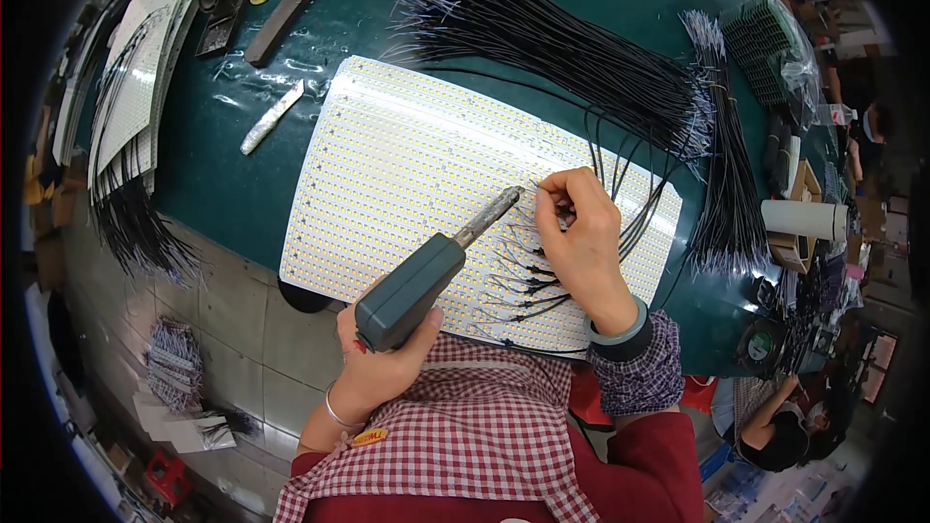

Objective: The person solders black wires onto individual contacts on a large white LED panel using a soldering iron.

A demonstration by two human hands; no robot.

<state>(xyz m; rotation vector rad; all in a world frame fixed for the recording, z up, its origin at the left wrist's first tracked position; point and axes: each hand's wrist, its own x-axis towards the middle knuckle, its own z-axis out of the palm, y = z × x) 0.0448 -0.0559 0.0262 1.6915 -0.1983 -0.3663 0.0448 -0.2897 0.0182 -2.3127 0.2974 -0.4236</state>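
A white LED panel [373, 194], covered with rows of small yellowish chips, lies in front of me, tilted and reaching over the table's near edge. My left hand [383, 368] is wrapped round the dark green body of a soldering gun [415, 289]. The gun's tip points up and right, close to my right fingertips. Above the panel my right hand [589, 247] pinches the thin end of a black wire, mostly hidden by the fingers. Several black wires [542, 285] with split thin ends lie on the panel beneath and beside that hand.
A large bundle of black wires [572, 48] spreads across the back of the green table [218, 184], with a second bundle [722, 165] to its right. A craft knife [272, 118] and a dark bar [296, 6] lie left. More panels [155, 58] stack far left. Another person [775, 431] sits at right.
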